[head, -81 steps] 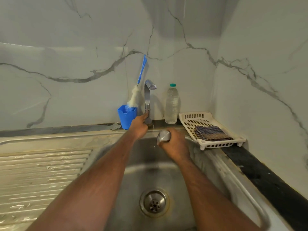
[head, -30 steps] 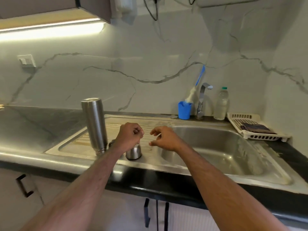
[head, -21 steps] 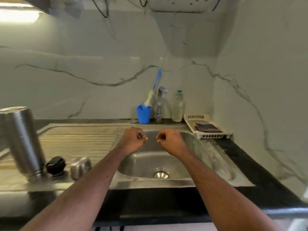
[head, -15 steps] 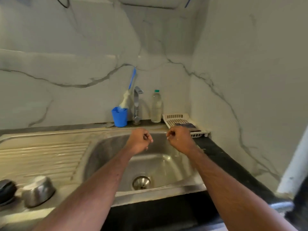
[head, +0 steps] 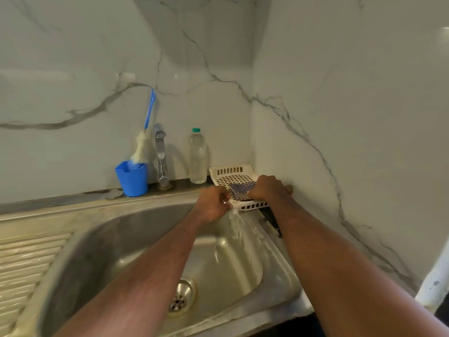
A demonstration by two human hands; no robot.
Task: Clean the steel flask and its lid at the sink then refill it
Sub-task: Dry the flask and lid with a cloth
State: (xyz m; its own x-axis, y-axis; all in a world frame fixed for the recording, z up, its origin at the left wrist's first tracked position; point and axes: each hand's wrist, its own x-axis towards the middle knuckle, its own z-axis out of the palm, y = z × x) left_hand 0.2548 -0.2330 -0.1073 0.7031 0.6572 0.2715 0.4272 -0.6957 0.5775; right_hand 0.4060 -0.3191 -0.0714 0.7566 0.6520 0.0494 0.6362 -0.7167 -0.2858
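Hands meet at the white slotted plastic tray (head: 237, 171) in the far right corner, where a folded blue-and-brown checked cloth (head: 240, 189) lies on the lattice. The right hand (head: 267, 188) is curled down over the cloth's right end and seems to be gripping it. The left hand (head: 213, 203) is curled at the tray's near left corner, its fingertips pinching the rim or the edge of the cloth; which of the two cannot be told. The tray sits on the dark worktop (head: 272, 217) just beside the steel sink basin (head: 102, 239), touching the marbled wall.

Neither the steel flask nor its lid is in view, so their place cannot be told from here.

Judged from the task, the step in hand is fetching the cloth, most likely for wiping or drying. To do it well, the left hand should steady the light tray by its rim while the right lifts the cloth straight up, so the tray does not slide or tip into the basin. Gathering the whole fold in one grip would keep a corner from snagging in the lattice holes. The clear plastic bottle with a green cap (head: 198, 156) stands near the tray's left side and could be knocked by a sideways pull. Further left are the chrome tap (head: 160, 154) and the blue plastic cup (head: 132, 178) holding a blue-handled bottle brush (head: 145, 135).
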